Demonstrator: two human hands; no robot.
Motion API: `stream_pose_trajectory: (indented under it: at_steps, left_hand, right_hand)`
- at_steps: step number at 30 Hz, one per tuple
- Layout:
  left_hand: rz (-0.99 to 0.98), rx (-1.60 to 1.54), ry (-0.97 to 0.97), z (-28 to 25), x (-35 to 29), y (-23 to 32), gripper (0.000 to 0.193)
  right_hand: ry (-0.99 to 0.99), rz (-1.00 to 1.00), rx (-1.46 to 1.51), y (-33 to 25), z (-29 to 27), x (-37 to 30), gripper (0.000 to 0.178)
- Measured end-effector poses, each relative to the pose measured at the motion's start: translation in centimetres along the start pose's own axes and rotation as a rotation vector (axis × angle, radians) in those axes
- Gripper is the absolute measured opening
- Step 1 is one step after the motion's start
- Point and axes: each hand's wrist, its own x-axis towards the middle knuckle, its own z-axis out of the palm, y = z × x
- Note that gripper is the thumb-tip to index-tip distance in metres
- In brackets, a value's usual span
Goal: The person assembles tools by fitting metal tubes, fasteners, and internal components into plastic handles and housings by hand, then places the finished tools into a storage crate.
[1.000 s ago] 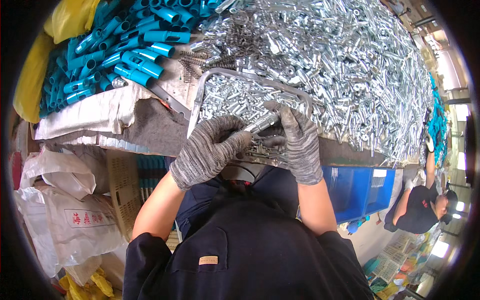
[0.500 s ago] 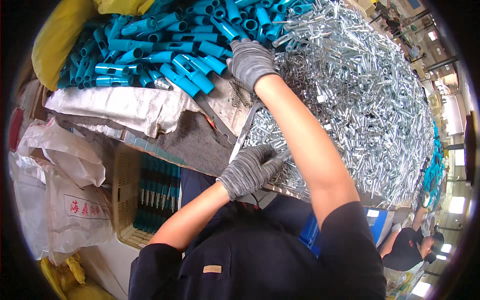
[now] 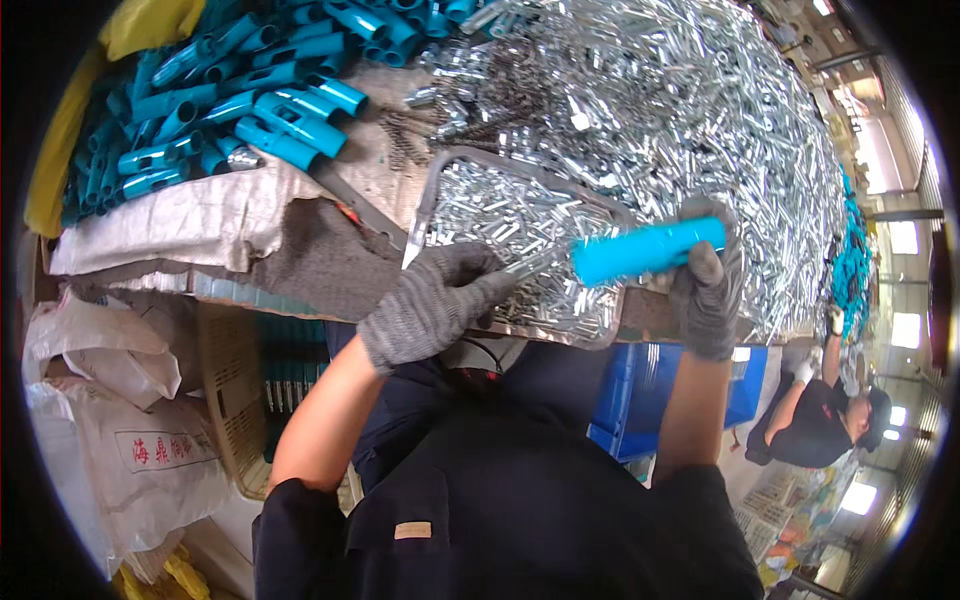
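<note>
My left hand (image 3: 425, 305), in a grey knitted glove, is closed on a slim silvery metal rod (image 3: 532, 263) that points to the right. My right hand (image 3: 712, 290), gloved alike, grips a teal tube (image 3: 640, 252) lying nearly level, its left end facing the rod's tip. A small gap appears between rod and tube. Below both hands is a grey-rimmed tray (image 3: 428, 205) full of small metal pins. A heap of loose silvery metal parts (image 3: 690, 110) spreads behind and to the right of it. More teal tubes (image 3: 290, 120) are piled at the far left.
A pale cloth (image 3: 170, 220) covers the bench's left edge. Below stand a beige crate (image 3: 228, 390) holding finished-looking teal pieces, white sacks (image 3: 110, 440) and a blue bin (image 3: 620, 400). Another person (image 3: 815, 430) works at the right, beside more teal parts.
My right hand has come back from the teal pile to the right of the tray, now with a teal tube. My left hand stays near the tray with the rod. The view has shifted.
</note>
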Motion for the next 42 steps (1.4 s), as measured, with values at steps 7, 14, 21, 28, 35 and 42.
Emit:
stream_pose_trajectory:
  at_steps: [7,14,21,28,35,42]
  left_hand:
    - [-0.098,0.082,-0.127,2.5,-1.4,2.9,0.018]
    - [0.019,0.477,-0.101,4.2,-2.0,4.6,0.025]
    - [-0.22,0.094,-0.114,4.9,-1.5,3.1,0.033]
    - [-0.114,0.226,-0.026,4.1,-1.8,1.6,0.032]
    - [0.21,0.647,0.069,2.9,-1.4,0.5,0.028]
    - [-0.317,-0.035,0.026,1.8,-2.0,2.9,0.048]
  right_hand:
    - [0.294,0.35,0.31,6.1,-2.5,-6.1,0.04]
    - [0.188,0.383,0.39,5.7,-2.3,-6.8,0.033]
    - [-0.044,0.472,0.505,5.5,0.3,-6.8,0.039]
    - [-0.213,0.47,0.531,6.1,1.1,-5.3,0.049]
    - [-0.345,0.501,0.385,5.0,3.6,-3.7,0.04]
    - [-0.348,0.503,0.153,5.0,5.6,-1.0,0.034]
